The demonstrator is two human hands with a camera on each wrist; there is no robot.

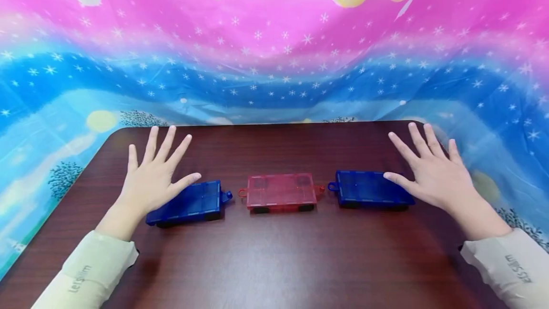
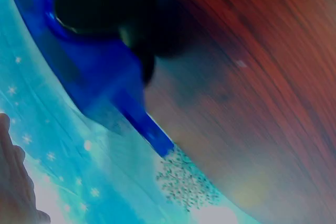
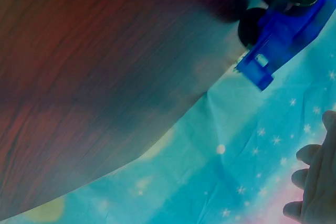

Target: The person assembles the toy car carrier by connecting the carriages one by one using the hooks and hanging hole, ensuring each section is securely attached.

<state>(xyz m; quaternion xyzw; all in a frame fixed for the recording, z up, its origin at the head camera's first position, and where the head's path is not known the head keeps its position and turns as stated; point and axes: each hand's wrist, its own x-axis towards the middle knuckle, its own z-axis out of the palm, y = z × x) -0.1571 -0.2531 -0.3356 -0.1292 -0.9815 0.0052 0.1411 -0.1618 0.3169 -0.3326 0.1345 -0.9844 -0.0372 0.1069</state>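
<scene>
Fingers, left hand (image 1: 150,182): spread wide and straight, palm down above the table, holding nothing; the thumb tip reaches over the near corner of the left car.
Fingers, right hand (image 1: 433,175): likewise fanned wide and straight, gripping nothing; the thumb tip lies at the far right corner of the right car, contact not certain.
Left car: dark blue translucent plastic flat wagon with black wheels (image 1: 188,204), lying slightly skewed on the table just right of the left hand, its hook end pointing toward the red one; the left wrist view shows its blue body and a black wheel (image 2: 100,3), blurred.
Middle car: pink-red translucent plastic flat wagon (image 1: 280,190), square to the table edge, between the two blue ones, a small gap on each side.
Right car: second dark blue translucent plastic flat wagon (image 1: 371,188), its ring coupling facing the red one; the right wrist view shows its coupling end and wheels (image 3: 278,40).
Surface: dark brown wood-grain table (image 1: 274,261).
Backdrop: pink and blue star-printed cloth (image 1: 274,51) hanging behind the table.
Sleeves: pale cream cuffs (image 1: 92,273) on both forearms.
</scene>
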